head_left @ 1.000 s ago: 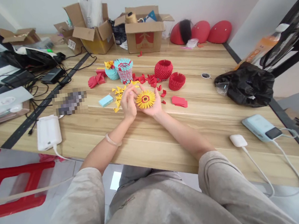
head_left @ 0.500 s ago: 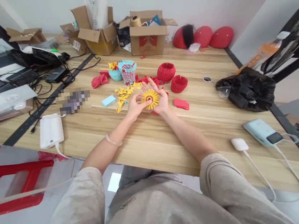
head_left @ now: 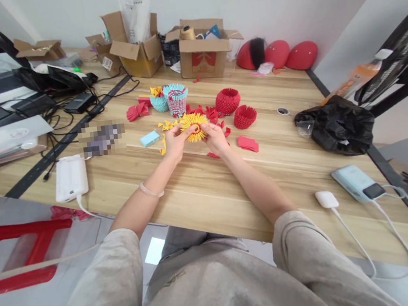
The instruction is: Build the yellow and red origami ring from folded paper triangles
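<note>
Two hands, left (head_left: 175, 143) and right (head_left: 216, 138), pinch a yellow disc (head_left: 194, 127); bottle (head_left: 359, 78) lettering is blurred.

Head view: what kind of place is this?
Probably a craft workspace: the hands hold a yellow-and-red folded-paper disc, with red paper bowls and open cardboard boxes on the wooden table.

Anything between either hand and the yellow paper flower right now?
Nothing visible. The left hand and right hand both hold the yellow paper flower directly, from opposite sides. The loose red paper pieces lie beyond it on the table.
</note>
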### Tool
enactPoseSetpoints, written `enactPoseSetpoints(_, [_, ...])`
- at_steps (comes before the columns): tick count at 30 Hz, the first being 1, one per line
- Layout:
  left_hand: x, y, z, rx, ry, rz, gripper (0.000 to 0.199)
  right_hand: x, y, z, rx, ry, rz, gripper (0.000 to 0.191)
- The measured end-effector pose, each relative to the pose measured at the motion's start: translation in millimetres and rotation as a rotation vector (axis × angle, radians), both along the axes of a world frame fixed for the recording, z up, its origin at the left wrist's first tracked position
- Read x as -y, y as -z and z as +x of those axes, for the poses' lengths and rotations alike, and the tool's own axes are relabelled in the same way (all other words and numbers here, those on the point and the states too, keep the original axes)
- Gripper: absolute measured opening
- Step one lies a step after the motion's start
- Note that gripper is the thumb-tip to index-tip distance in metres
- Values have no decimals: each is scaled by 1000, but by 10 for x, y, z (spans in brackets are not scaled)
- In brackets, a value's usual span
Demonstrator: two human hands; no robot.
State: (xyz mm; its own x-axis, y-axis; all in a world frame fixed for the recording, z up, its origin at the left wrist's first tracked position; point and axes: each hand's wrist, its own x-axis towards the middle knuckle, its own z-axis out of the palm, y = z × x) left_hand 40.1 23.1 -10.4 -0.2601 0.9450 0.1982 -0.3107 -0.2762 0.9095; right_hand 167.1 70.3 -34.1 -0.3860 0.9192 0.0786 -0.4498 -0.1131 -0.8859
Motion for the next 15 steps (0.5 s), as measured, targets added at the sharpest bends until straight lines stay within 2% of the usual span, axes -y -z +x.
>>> enactPoseSetpoints(3, [-17, 18, -14, 138, 88, -64, 30, 32, -47, 0, -97, -52, -49, 35])
enactPoseSetpoints(8, [-55, 54, -39, 252, 183, -185, 28, 57, -57, -17, -104, -144, -100, 37])
enactPoseSetpoints(11, [-60, 39, -49, 262, 173, -216, 24, 47, -39, -25, -103, -139, -121, 36])
enactPoseSetpoints(15, [-29, 3, -45, 179, 119, -207, 24, 35, -25, -27, -105, -52, -87, 31])
